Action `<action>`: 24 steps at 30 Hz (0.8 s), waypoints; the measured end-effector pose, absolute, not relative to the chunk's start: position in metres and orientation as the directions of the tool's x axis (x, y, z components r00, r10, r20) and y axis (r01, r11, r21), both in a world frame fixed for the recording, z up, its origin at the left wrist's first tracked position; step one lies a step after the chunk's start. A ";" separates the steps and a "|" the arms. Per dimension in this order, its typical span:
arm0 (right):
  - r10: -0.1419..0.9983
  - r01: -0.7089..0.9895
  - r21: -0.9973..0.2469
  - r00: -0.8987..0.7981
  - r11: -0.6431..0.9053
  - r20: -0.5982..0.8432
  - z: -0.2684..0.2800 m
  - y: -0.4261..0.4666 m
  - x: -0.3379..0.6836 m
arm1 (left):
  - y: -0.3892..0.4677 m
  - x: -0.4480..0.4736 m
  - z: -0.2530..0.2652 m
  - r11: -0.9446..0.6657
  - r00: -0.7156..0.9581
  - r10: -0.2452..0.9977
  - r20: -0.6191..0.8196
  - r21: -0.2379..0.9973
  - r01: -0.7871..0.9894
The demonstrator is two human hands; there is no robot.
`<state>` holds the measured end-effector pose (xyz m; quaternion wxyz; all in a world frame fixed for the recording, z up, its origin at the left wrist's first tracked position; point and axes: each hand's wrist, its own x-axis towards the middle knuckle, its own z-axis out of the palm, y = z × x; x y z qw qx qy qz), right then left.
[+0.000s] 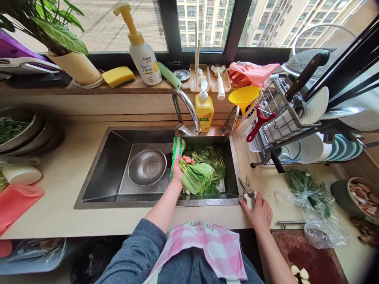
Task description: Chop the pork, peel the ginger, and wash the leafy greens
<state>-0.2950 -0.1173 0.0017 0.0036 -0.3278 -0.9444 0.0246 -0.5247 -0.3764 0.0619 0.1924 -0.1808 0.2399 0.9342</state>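
Over the right-hand part of the sink (pixel 89 199), my left hand (pixel 178 170) is closed around the stems of a bunch of bok choy (pixel 198 178), its leaves pointing right. More leafy greens (pixel 211 157) lie in the basin beneath it. A green-and-white cloth (pixel 178 146) hangs over the sink divider just behind that hand. On the counter to the right of the sink, my right hand (pixel 259 215) has its fingers on the pale handles of kitchen shears (pixel 247 189), whose blades point away from me.
A round metal strainer (pixel 147 167) sits in the left basin. The faucet (pixel 188 110) arches over the sink from behind. A dish rack (pixel 276 114) with utensils stands at right, above a bagged green vegetable (pixel 310 189) and a cutting board (pixel 304 252) with peeled garlic.
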 end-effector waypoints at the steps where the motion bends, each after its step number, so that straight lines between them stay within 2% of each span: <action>1: 0.614 0.613 -0.058 -0.789 0.788 -0.003 0.001 -0.117 -0.295 | -0.375 -0.524 0.062 -0.815 -0.867 0.252 -0.430 0.388 -0.430; 5: 0.585 0.573 -0.127 -0.807 0.809 0.081 0.000 -0.116 -0.297 | -0.377 -0.526 0.062 -0.797 -0.852 0.227 -0.471 0.412 -0.441; 9: 0.505 0.435 -0.319 -0.843 0.842 0.185 0.009 -0.121 -0.309 | -0.409 -0.535 0.071 -0.761 -0.814 0.260 -0.520 0.408 -0.504; 13: 0.434 0.285 -0.482 -0.871 0.828 0.230 0.024 -0.137 -0.325 | -0.471 -0.556 0.081 -0.705 -0.822 0.259 -0.508 0.482 -0.520; 15: 0.411 0.237 -0.520 -0.878 0.820 0.247 0.027 -0.148 -0.331 | -0.507 -0.570 0.081 -0.631 -0.814 0.182 -0.552 0.569 -0.527; 18: 0.410 0.229 -0.559 -0.885 0.797 0.222 0.024 -0.166 -0.334 | -0.557 -0.592 0.067 -0.446 -0.747 -0.067 -0.661 0.690 -0.571; 20: 0.426 0.262 -0.587 -0.890 0.766 0.159 0.020 -0.179 -0.332 | -0.584 -0.607 0.050 -0.348 -0.696 -0.204 -0.689 0.715 -0.606; 24: 0.509 0.366 -0.619 -0.858 0.695 0.065 0.024 -0.207 -0.319 | -0.611 -0.629 0.007 -0.206 -0.633 -0.320 -0.705 0.704 -0.680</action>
